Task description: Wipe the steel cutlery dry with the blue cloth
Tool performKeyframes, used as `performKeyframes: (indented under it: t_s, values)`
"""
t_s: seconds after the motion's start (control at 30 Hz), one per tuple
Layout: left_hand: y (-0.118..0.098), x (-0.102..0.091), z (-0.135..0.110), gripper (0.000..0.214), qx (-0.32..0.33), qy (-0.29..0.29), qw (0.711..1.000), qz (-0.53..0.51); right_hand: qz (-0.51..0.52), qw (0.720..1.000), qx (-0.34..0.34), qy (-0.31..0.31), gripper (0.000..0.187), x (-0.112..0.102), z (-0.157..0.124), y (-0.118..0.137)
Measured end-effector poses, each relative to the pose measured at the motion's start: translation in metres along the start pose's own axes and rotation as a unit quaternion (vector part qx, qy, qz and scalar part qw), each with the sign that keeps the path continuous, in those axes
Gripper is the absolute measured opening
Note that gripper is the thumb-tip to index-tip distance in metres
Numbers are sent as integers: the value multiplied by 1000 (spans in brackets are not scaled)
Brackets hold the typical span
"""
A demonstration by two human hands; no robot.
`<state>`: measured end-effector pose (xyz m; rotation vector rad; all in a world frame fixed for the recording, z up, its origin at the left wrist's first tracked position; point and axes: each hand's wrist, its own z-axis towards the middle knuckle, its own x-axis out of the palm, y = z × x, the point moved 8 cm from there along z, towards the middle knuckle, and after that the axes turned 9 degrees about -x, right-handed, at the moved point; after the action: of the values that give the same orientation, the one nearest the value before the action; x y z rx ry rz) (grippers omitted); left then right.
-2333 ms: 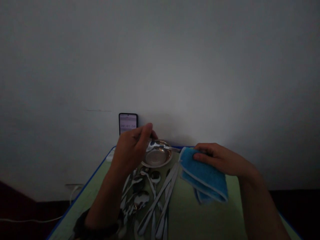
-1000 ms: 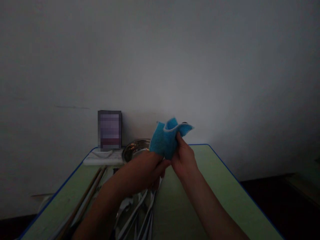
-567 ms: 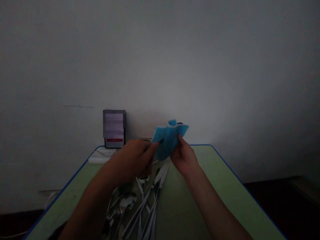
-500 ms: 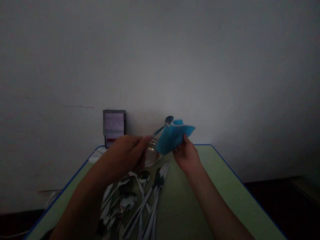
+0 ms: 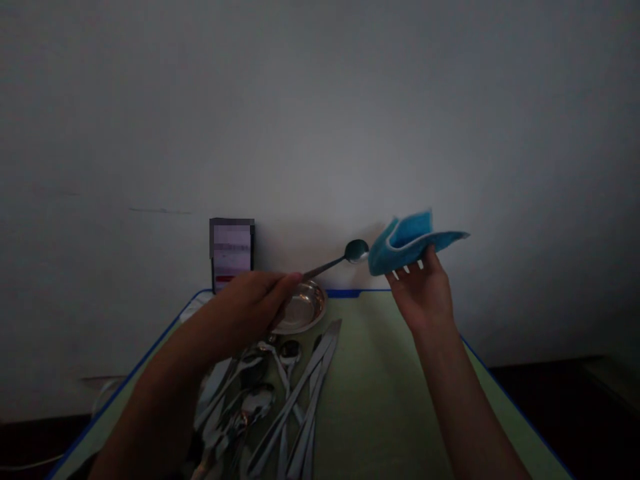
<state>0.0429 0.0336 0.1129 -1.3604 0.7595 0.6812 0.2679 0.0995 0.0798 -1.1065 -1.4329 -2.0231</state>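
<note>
My left hand (image 5: pixel 260 297) is closed around the handle of a metal spoon (image 5: pixel 357 251), held up over the table with its bowl pointing right. A folded blue cloth (image 5: pixel 407 243) rests in my right hand (image 5: pixel 423 287), pinched between the thumb on top and the fingers below. The cloth's folded edge is close to the spoon's tip; I cannot tell if they touch. Below the spoon stands a shiny metal bowl (image 5: pixel 305 310), partly hidden by my left hand.
Several spoons (image 5: pixel 257 400) and knives (image 5: pixel 320 373) lie in a pile at the table's left front. A phone (image 5: pixel 232 257) leans upright against the wall (image 5: pixel 320 133) at the back left. The green table (image 5: pixel 375 400) has a blue edge.
My right hand has moved right with the cloth, off the spoon, whose bowl was beside and partly behind the cloth. The spoon's bowl now shows fully. The left hand has hardly moved.
</note>
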Motion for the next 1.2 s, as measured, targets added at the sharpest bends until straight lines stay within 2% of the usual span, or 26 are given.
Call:
performKeyframes:
  t_s: [0.13, 0.23, 0.3, 0.43, 0.57, 0.73, 0.8, 0.9, 1.03, 1.1, 1.2]
  values:
    - [6, -4, 2, 50, -13, -19, 1000, 0, 22, 999, 42, 3, 21, 1, 0, -4]
    - [4, -3, 2, 49, -5, -22, 1000, -4, 22, 994, 103, -12, 23, -3, -1, -22]
    - [-1, 2, 1, 48, 13, -7, 1000, 4, 22, 992, 125, 13, 20, 1, -5, -35]
    - [-15, 12, -4, 45, 69, 33, 997, 17, -8, 989, 110, 103, 9, 18, -21, -49]
    - [-18, 21, -7, 44, 79, 76, 994, 11, -91, 986, 89, 110, 19, 16, -29, -57]
    - [-15, 31, -9, 45, 82, 108, 990, 29, -207, 971, 18, 118, 28, 0, -11, -53]
    - [-11, 29, -11, 45, 73, 112, 990, 34, -271, 953, -7, 137, 31, -5, -3, -45]
    - [1, 18, -13, 44, 39, 117, 992, 22, -336, 908, 4, 249, 28, 4, -3, -32]
    - [11, 2, -13, 43, 20, 85, 996, -9, -411, 817, 47, 401, 23, 17, -22, -17]
    - [10, -2, -11, 43, 29, 62, 998, -2, -431, 784, 66, 443, 22, 19, -31, -15]
    - [7, 5, -8, 45, 37, 72, 996, 23, -456, 755, 61, 467, 20, 22, -36, -13]
